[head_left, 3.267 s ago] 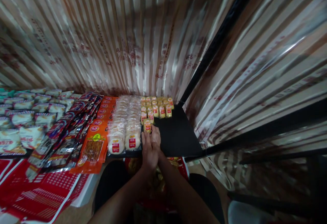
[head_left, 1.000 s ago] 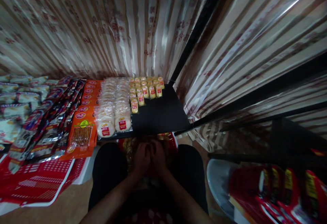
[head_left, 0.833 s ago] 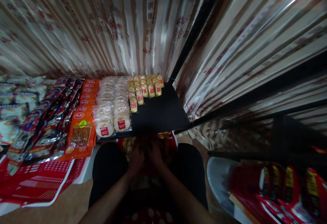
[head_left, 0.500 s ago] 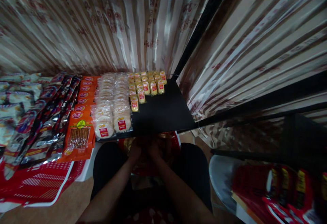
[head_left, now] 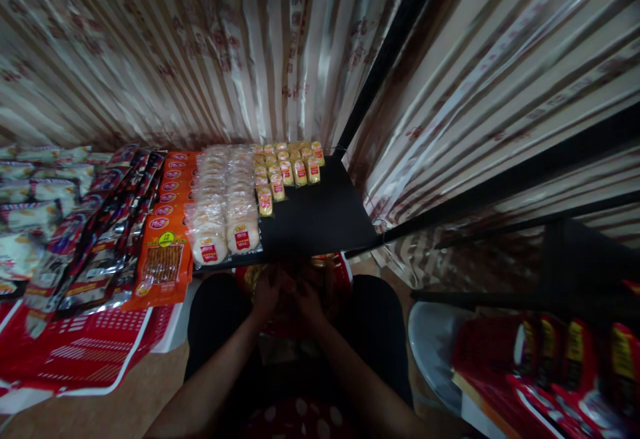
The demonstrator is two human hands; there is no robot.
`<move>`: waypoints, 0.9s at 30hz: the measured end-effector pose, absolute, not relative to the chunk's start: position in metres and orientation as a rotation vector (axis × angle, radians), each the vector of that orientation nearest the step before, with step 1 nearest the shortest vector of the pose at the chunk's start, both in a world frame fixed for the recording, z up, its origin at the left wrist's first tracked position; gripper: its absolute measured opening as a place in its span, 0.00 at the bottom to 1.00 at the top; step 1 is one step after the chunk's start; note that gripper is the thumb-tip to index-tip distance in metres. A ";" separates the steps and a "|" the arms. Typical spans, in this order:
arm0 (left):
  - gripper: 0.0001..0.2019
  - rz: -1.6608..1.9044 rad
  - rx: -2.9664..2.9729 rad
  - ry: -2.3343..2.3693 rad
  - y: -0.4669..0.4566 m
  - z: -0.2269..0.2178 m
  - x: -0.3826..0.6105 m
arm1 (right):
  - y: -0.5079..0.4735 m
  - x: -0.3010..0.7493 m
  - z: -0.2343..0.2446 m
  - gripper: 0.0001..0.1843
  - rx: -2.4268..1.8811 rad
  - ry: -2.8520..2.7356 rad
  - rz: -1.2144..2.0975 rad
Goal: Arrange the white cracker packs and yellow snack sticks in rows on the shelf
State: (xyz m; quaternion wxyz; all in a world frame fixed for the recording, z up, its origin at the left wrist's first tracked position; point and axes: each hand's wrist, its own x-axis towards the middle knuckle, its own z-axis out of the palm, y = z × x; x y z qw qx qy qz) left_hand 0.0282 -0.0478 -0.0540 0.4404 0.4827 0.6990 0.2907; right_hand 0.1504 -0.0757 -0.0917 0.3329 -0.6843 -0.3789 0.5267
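My left hand (head_left: 267,290) and my right hand (head_left: 306,297) are close together over a red basket (head_left: 345,275) between my knees. Their fingers curl inward in deep shadow, and what they hold, if anything, is too dark to make out. Yellow-wrapped packets lie in the basket around them. Just beyond, on the black shelf (head_left: 320,222), small yellow packaged cakes (head_left: 300,172) stand in rows. To their left are two rows of clear-wrapped round pale cakes (head_left: 243,231) with red labels.
Orange snack bags (head_left: 165,252), dark shiny packets (head_left: 95,265) and white packets (head_left: 43,215) line the shelf leftward. Below them sits a red and white basket (head_left: 100,345). On the right are a grey tub (head_left: 433,345) and red packages (head_left: 575,365). Striped curtains (head_left: 225,45) hang behind a black frame.
Both hands have come up slightly and closer together, out from deeper in the basket. The view has shifted a little; the goods on the shelf look unchanged.
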 end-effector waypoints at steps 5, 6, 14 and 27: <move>0.11 0.740 1.261 1.741 -0.062 -0.028 0.033 | -0.101 0.162 -0.059 0.14 -1.778 -1.304 1.197; 0.10 0.753 1.274 1.740 -0.066 -0.022 0.034 | -0.104 0.165 -0.050 0.15 -1.816 -1.392 1.155; 0.07 0.942 1.514 1.612 -0.085 0.026 0.045 | -0.110 0.163 0.007 0.19 -1.893 -1.644 0.945; 0.16 1.320 1.598 1.522 -0.047 0.070 0.056 | -0.045 0.162 0.064 0.22 -1.738 -1.502 0.738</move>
